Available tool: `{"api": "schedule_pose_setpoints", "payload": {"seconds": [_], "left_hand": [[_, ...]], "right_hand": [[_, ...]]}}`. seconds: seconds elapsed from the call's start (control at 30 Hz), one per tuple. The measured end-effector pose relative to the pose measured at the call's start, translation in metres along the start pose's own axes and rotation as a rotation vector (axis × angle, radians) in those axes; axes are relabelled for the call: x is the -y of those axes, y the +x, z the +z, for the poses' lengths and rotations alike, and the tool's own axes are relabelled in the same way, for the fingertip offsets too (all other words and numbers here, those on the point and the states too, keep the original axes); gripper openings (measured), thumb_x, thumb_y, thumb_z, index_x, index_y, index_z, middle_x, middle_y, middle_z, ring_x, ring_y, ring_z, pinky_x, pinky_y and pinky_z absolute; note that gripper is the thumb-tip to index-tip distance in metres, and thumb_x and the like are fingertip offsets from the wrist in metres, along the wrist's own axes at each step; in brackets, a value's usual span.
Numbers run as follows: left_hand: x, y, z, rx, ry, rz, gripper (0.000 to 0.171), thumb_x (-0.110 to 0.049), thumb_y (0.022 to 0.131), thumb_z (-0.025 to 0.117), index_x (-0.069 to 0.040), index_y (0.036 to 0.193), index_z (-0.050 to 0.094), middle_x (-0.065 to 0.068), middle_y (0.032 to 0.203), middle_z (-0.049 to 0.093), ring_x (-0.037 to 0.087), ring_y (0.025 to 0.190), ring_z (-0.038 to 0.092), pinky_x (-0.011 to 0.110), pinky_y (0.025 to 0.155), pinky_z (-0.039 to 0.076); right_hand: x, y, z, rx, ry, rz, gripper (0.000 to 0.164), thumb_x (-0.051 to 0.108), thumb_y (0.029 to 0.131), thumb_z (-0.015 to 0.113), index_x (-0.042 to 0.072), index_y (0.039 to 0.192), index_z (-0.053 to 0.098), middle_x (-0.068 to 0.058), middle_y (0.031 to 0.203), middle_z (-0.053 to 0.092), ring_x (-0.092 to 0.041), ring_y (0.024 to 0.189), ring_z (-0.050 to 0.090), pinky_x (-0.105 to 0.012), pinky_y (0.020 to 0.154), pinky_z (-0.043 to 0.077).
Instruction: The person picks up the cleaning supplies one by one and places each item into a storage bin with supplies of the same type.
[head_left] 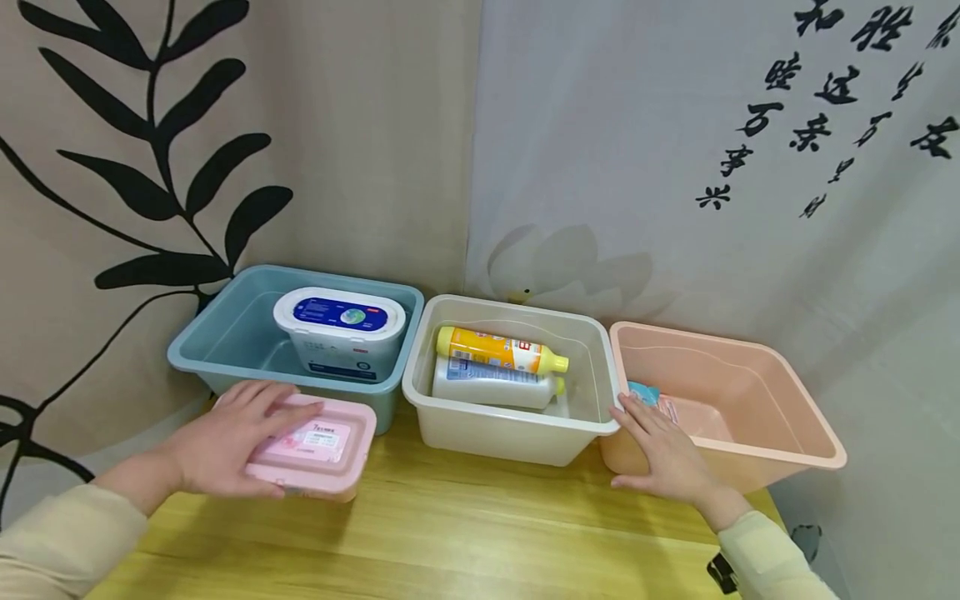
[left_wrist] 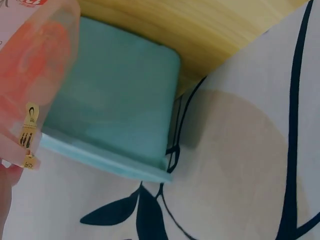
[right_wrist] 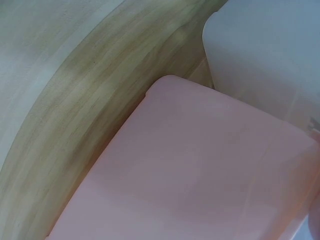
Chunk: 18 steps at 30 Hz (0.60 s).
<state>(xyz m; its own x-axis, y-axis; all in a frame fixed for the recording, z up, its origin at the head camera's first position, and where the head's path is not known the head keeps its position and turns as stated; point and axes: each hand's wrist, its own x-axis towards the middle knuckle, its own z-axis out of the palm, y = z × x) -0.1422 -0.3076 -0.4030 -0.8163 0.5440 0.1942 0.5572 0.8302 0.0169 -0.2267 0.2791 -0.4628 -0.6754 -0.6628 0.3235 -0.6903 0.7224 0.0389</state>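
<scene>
My left hand (head_left: 228, 437) holds a pink lidded plastic box (head_left: 341, 446) from its left side, fingers over the lid and thumb along the near side. The box's lid bears a printed label. It overlaps the front of the blue bin (head_left: 198, 333) in the head view. In the left wrist view the see-through side of the box (left_wrist: 42, 65) shows orange-pink contents. My right hand (head_left: 667, 454) is spread with fairly straight fingers. Its fingertips lie at the rims where the white bin (head_left: 495, 429) and the peach bin (head_left: 750, 454) meet.
The blue bin holds a white oval tub (head_left: 341, 333) with a blue label. In the white bin lie a yellow-orange bottle (head_left: 487, 347) and a white bottle (head_left: 487, 383). A small blue packet (head_left: 643, 393) lies in the peach bin. Behind the wooden table (head_left: 465, 525) hangs a printed curtain (head_left: 375, 150).
</scene>
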Motion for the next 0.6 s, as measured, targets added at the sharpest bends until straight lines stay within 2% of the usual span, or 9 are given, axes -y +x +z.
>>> {"api": "schedule_pose_setpoints", "payload": {"seconds": [0.23,0.27,0.4,0.47,0.5,0.6], "left_hand": [[0.003,0.005,-0.014,-0.004,-0.01,0.002,0.094,-0.072,0.06,0.068,-0.031,0.14,0.041,0.014,0.13,0.046,0.031,0.116,0.038,0.056,0.092,0.033],[0.003,0.005,-0.017,-0.004,-0.012,-0.002,0.094,-0.072,0.061,0.069,-0.031,0.14,0.04,0.015,0.13,0.046,0.032,0.116,0.038,0.057,0.093,0.032],[0.004,0.007,-0.03,0.001,-0.02,-0.025,0.095,-0.069,0.061,0.071,-0.032,0.142,0.037,0.016,0.132,0.044,0.034,0.117,0.035,0.058,0.093,0.03],[0.005,0.008,-0.037,0.0,-0.019,-0.033,0.095,-0.068,0.061,0.072,-0.032,0.142,0.037,0.017,0.132,0.043,0.035,0.118,0.034,0.059,0.094,0.029],[0.006,0.009,-0.039,-0.006,-0.016,-0.031,0.096,-0.067,0.061,0.072,-0.032,0.142,0.037,0.017,0.132,0.043,0.035,0.118,0.034,0.059,0.093,0.029],[0.008,0.011,-0.046,-0.03,-0.005,-0.018,0.097,-0.066,0.06,0.073,-0.031,0.142,0.037,0.017,0.131,0.043,0.036,0.116,0.035,0.06,0.093,0.028]], "right_hand": [[0.001,0.0,-0.001,0.008,-0.003,0.008,0.101,0.069,0.065,0.067,0.006,0.14,0.041,-0.018,0.146,0.038,-0.038,0.13,0.038,-0.015,0.114,-0.009],[0.001,0.0,-0.001,0.012,-0.006,0.012,0.101,0.069,0.065,0.067,0.006,0.141,0.041,-0.018,0.146,0.038,-0.037,0.131,0.038,-0.021,0.117,-0.004],[0.001,0.0,-0.001,0.016,-0.009,0.022,0.101,0.069,0.065,0.067,0.008,0.141,0.04,-0.017,0.147,0.037,-0.036,0.132,0.038,-0.022,0.118,-0.002],[0.001,0.0,0.0,0.015,-0.008,0.025,0.101,0.069,0.066,0.067,0.008,0.142,0.04,-0.016,0.147,0.037,-0.035,0.132,0.037,-0.025,0.119,0.002],[0.001,0.0,0.0,0.013,-0.008,0.024,0.101,0.069,0.066,0.066,0.008,0.142,0.04,-0.016,0.147,0.037,-0.035,0.132,0.037,-0.022,0.118,0.001],[0.001,0.0,0.0,0.01,-0.011,0.024,0.101,0.07,0.066,0.066,0.009,0.142,0.039,-0.016,0.148,0.037,-0.035,0.133,0.037,-0.028,0.119,0.008]]}}
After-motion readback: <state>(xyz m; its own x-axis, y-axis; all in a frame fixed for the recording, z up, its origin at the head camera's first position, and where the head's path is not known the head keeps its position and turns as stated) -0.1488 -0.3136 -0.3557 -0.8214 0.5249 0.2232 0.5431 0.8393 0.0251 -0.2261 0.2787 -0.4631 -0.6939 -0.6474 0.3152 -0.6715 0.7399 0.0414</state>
